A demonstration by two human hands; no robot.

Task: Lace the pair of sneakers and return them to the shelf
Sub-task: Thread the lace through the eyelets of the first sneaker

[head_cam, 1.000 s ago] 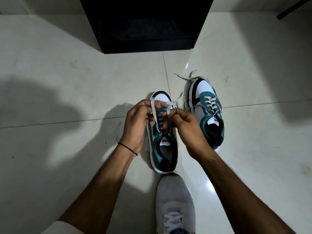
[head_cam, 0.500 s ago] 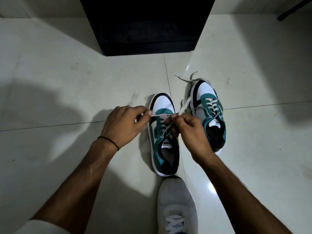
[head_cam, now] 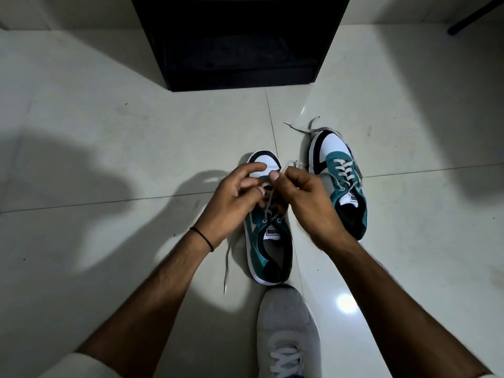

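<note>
Two teal, white and black sneakers stand side by side on the tiled floor. Over the near sneaker (head_cam: 268,249) my left hand (head_cam: 234,197) and my right hand (head_cam: 308,197) meet above its eyelets. My right hand pinches the white lace (head_cam: 268,207), whose end sticks out past the thumb. My left hand's fingers are curled around the lace's other strand, and one loose end trails on the floor at the left (head_cam: 227,266). The far sneaker (head_cam: 341,178) lies to the right, laced, its loose ends spread past the toe.
A dark shelf unit (head_cam: 240,42) stands on the floor straight ahead, beyond the sneakers. My own foot in a grey shoe (head_cam: 286,331) rests just behind the near sneaker. A dark leg of some furniture (head_cam: 474,15) shows at the top right.
My left hand, which had pulled the lace out to the left, has come back over the near sneaker to meet my right hand. A lace end now trails on the floor at the left.
</note>
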